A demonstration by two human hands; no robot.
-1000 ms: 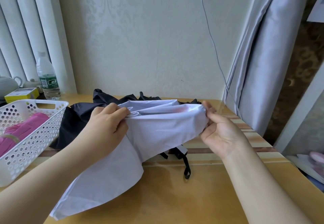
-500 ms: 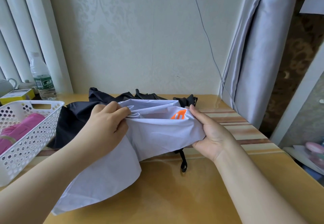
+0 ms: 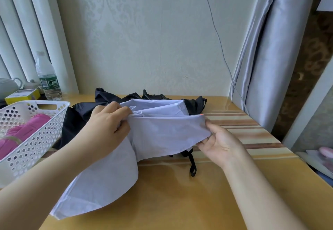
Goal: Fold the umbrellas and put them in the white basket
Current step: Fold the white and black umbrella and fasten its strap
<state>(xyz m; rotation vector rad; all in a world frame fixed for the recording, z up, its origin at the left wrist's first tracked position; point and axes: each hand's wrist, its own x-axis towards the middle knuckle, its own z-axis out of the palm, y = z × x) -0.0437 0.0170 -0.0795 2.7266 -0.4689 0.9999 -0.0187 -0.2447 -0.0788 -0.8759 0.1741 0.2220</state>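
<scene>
Umbrella canopy in pale lavender-white point(image 3: 162, 134) is stretched between two hands just right of the white basket point(image 3: 34, 132), above a yellow bench point(image 3: 180, 202), as a person works through the folding stage of the job. The left hand point(image 3: 106, 130) bunches the gathered pleats in a closed grip at the end nearer the basket, apparently to stop the folds already made from springing loose, while the right hand point(image 3: 219, 143) pinches the far edge of the cloth between thumb and fingertips, a narrow grip that seems meant to pull the panel taut so the next pleat lies flat. A loose flap of the same fabric hangs down toward the viewer and rests on the bench, not yet gathered. Behind the canopy, farther from the basket's right side, lies a crumpled black umbrella point(image 3: 82, 114), its strap point(image 3: 192, 165) trailing out beneath the pale cloth; it looks unfolded and waiting its turn. A pink umbrella point(image 3: 23, 136) already sits inside the basket, suggesting the task is partly done. A water bottle point(image 3: 47, 78) stands just behind the basket.
</scene>
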